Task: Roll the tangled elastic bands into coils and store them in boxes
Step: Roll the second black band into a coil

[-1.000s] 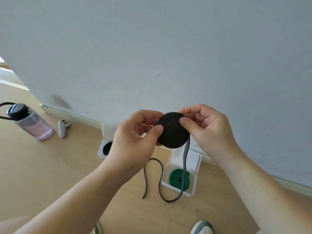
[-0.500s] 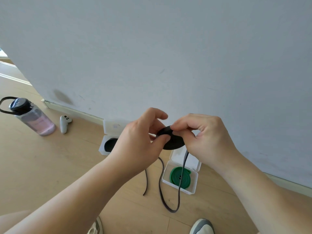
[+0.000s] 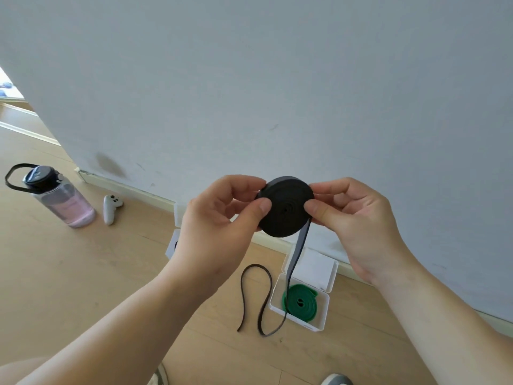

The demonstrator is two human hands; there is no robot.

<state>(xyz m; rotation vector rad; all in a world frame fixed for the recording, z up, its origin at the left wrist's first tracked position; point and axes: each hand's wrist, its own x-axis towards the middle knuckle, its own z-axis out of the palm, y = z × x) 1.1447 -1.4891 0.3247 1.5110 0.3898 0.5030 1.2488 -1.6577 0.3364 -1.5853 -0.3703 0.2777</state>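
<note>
So the black band is wound into a tight flat disc. It's held up around the middle of the frame with its flat face turned to the camera, pinched at its edges by the left hand and the right hand. Not all of it is rolled yet, though. A loose tail is left hanging from the lower right edge, seen crossing in front of the open white box and ending in a wavy loop on the floor at lower centre. Inside that box, lower centre-right, a green band is laid flat, already coiled, with the lid flipped up behind it. A second white box is mostly hidden behind the left hand.
</note>
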